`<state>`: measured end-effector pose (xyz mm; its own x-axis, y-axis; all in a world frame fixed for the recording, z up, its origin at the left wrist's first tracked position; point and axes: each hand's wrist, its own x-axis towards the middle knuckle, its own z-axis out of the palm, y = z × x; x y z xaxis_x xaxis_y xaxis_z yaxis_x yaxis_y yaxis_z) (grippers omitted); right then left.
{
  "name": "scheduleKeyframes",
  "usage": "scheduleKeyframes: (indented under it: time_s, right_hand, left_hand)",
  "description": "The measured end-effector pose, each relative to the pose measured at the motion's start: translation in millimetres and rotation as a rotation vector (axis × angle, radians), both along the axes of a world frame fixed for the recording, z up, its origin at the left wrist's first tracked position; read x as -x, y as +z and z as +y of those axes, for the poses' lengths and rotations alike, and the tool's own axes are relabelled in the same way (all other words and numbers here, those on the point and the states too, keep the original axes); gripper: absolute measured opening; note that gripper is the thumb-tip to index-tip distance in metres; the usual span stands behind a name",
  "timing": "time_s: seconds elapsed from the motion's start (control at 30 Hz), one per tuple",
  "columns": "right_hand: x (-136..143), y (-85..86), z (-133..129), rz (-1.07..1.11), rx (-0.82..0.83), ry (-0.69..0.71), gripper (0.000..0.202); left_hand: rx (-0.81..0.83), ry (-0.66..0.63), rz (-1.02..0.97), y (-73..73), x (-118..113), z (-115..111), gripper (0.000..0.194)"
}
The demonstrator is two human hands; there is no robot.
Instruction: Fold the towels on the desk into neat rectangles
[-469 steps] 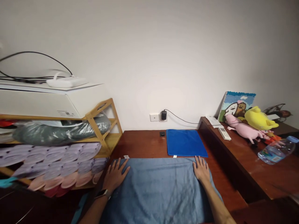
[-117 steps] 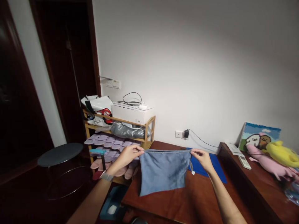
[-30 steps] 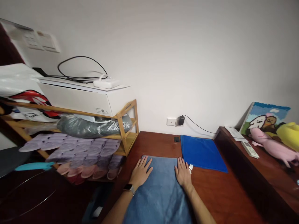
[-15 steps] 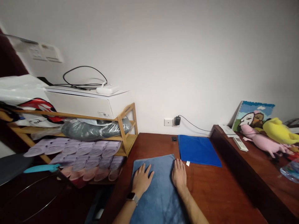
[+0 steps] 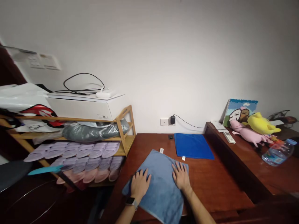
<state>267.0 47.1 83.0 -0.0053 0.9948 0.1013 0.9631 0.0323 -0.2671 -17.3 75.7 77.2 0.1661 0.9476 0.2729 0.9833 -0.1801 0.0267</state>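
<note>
I'm on the grey-blue cloth (image 5: 161,188), spread out and turned askew on the reddish-brown tabletop (image 5: 215,186), its nearest part reaching the front edge. My left hand (image 5: 140,184) lies flat on its left side, fingers slightly apart, smartwatch (image 5: 131,202) on the wrist; my right hand (image 5: 181,176) is flat by the right-hand corner, fingers fanned. Just beyond, a bright blue cloth (image 5: 193,146) lies flat towards the wall (image 5: 149,62). Out left, a wooden rack (image 5: 127,137) carries lilac slippers (image 5: 99,150); over right, a pink plush (image 5: 246,133) touches a yellow one, the remote (image 5: 229,137) beside them, a clear bottle (image 5: 277,154) nearby.
</note>
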Motion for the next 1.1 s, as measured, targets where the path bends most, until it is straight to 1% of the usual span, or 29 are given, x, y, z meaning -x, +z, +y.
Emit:
scheduleKeyframes:
  time_s: [0.07, 0.13, 0.23, 0.3, 0.33, 0.4, 0.47, 0.53, 0.6, 0.67, 0.73, 0.8, 0.87, 0.93, 1.0, 1.1]
  right_hand:
    - [-6.1, 0.3, 8.8, -0.035, 0.015, -0.119, 0.058]
    - [-4.2, -8.8, 9.0, -0.031, 0.038, -0.151, 0.061]
    - [-0.2, -25.7, 4.5, -0.011, 0.058, -0.121, 0.065]
    - [-3.3, -32.4, 5.5, -0.010, 0.060, -0.105, 0.066]
    - [-6.9, -34.1, 7.8, -0.011, 0.066, -0.104, 0.066]
    - [-16.2, -36.0, 14.6, -0.019, 0.079, -0.134, 0.067]
    - [-24.5, -37.5, 21.4, -0.032, 0.080, -0.196, 0.069]
    - [-27.0, -39.1, 26.2, -0.043, 0.062, -0.250, 0.070]
    - [-21.4, -39.5, 29.3, -0.044, 0.015, -0.260, 0.070]
    - [-9.1, -38.2, 33.0, -0.035, -0.069, -0.208, 0.069]
    - [5.0, -36.0, 38.8, -0.017, -0.133, -0.119, 0.067]
    - [14.6, -35.3, 46.3, 0.003, -0.123, -0.048, 0.065]
    - [15.7, -37.3, 53.5, 0.011, -0.082, -0.038, 0.064]
    - [8.4, -41.5, 58.6, 0.000, -0.070, -0.064, 0.066]
    - [-3.4, -46.6, 61.3, -0.017, -0.073, -0.108, 0.067]
    - [-19.2, -51.9, 62.7, -0.030, -0.036, -0.186, 0.069]
  left_hand:
    - [-0.038, 0.024, 0.006, 3.2, -3.8, -8.2, 0.045]
    - [-0.063, -0.045, -0.023, 3.3, -6.6, -6.6, 0.042]
    - [-0.042, -0.241, -0.083, -1.3, -10.7, 13.8, 0.041]
    - [0.018, -0.312, -0.110, -5.8, -13.5, 31.5, 0.049]
    - [0.059, -0.311, -0.118, -8.5, -14.7, 38.8, 0.053]
    - [0.131, -0.254, -0.128, -14.4, -16.2, 46.8, 0.056]
    - [0.153, -0.186, -0.134, -20.3, -16.6, 45.2, 0.057]
    - [0.108, -0.149, -0.133, -24.2, -16.6, 38.2, 0.054]
    - [0.032, -0.132, -0.142, -24.7, -17.4, 33.7, 0.051]
    - [-0.040, -0.173, -0.169, -22.8, -18.7, 37.3, 0.049]
    - [-0.072, -0.254, -0.195, -21.4, -19.3, 49.3, 0.048]
    - [-0.043, -0.309, -0.195, -23.2, -17.5, 65.3, 0.049]
    - [0.016, -0.285, -0.184, -28.6, -13.3, 79.0, 0.050]
    - [0.052, -0.235, -0.180, -35.7, -8.5, 86.7, 0.052]
    - [0.060, -0.197, -0.177, -42.0, -5.5, 88.8, 0.053]
    - [0.057, -0.170, -0.167, -45.8, -5.2, 88.5, 0.054]
